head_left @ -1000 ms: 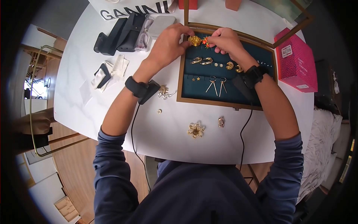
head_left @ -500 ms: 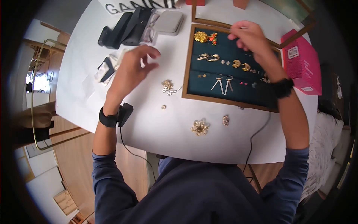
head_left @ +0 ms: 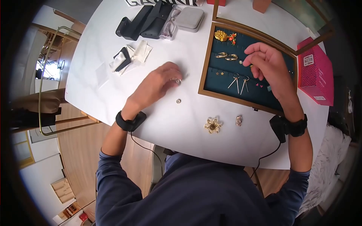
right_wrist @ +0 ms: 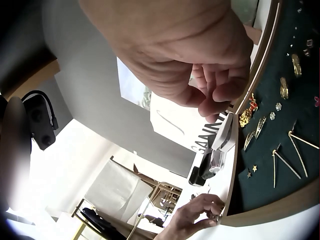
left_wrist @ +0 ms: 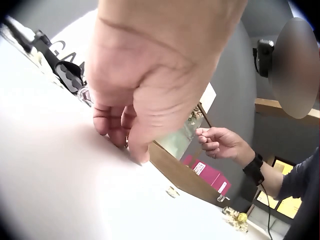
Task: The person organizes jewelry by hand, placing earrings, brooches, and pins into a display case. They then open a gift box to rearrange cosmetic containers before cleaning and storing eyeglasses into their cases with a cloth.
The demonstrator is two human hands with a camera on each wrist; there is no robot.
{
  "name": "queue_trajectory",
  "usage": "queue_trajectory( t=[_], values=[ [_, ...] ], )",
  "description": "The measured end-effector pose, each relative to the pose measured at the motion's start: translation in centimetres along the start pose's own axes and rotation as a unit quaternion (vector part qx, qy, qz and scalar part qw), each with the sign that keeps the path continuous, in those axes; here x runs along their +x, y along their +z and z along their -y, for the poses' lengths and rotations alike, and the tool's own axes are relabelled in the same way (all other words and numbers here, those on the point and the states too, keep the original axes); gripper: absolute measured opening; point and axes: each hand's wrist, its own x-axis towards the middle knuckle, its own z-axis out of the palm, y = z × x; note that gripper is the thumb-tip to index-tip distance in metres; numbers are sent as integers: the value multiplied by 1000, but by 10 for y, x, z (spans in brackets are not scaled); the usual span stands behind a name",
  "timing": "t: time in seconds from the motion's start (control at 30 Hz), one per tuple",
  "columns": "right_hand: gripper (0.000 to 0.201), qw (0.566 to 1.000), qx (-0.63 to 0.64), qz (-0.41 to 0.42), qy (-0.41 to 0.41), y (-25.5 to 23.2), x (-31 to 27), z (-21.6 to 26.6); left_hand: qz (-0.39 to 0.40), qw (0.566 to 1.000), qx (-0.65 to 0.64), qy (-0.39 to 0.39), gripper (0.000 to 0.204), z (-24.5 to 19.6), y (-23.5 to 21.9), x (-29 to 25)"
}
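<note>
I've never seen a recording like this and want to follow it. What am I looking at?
There's no machine: someone works with bare hands, wearing a small camera on each wrist. The wide picture looks down from the head; the others come from the left and right wrists. On the white table are a flower-shaped piece and an open case holding earrings. The left hand has its fingers curled round a shiny ornament; the right hand, over the case, appears to hold nothing.

Clearance and Obstacles

Between the left hand (head_left: 156, 84) and the box (head_left: 226, 97), bare tabletop (head_left: 191, 71) gives passage. Obstacles: right hand (head_left: 267, 66) over the box, flower ornament (head_left: 213, 125) in front, raised lid (head_left: 320, 36) behind, pink carton (head_left: 316, 73) at the right.
</note>
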Motion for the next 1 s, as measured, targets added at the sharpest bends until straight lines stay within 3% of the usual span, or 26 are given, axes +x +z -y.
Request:
queue_trajectory(
  t=[0.1, 0.13, 0.23, 0.33, 0.43, 0.67, 0.77, 0.8, 0.87, 0.9, 0.93, 1.0],
  values=[
    [18, 1000, 20, 23, -2, 5, -3, -4, -96, 985, -76, -118, 12, 6, -2, -1],
    [19, 999, 20, 41, -4, 7, -2, -4, -80, 961, -188, -189, 23, 7, -4, 1],
    [20, 996, 26, 89, -2, 18, -1, -6, -37, 886, -396, -237, 24, -1, -13, 16],
    [23, 991, 47, 124, -29, 39, 3, -17, -21, 891, -405, -203, 22, -9, -15, 34],
    [23, 989, 80, 108, -57, 62, 6, -19, -3, 887, -422, -188, 22, -24, -18, 50],
    [18, 961, 218, 167, 23, 61, 10, -7, 3, 879, -453, -150, 21, -33, -10, 67],
    [18, 965, 181, 192, -2, 58, 9, -12, 0, 859, -496, -130, 20, -39, -10, 60],
    [18, 968, 179, 175, -1, 61, 6, -11, 6, 871, -467, -152, 15, -45, -18, 53],
    [20, 978, 93, 181, -36, 62, -3, -17, -12, 973, -203, -108, 15, -36, -26, 35],
    [20, 981, 49, 182, -54, 62, -10, -18, -20, 994, -64, -83, 17, -28, -30, 25],
    [22, 984, 8, 174, -48, 63, -22, -11, 0, 998, -62, -7, 33, -17, -31, 13],
    [22, 976, -82, 157, -123, 69, -34, -6, 21, 998, -57, -6, 38, -15, -23, -6]
  ],
)
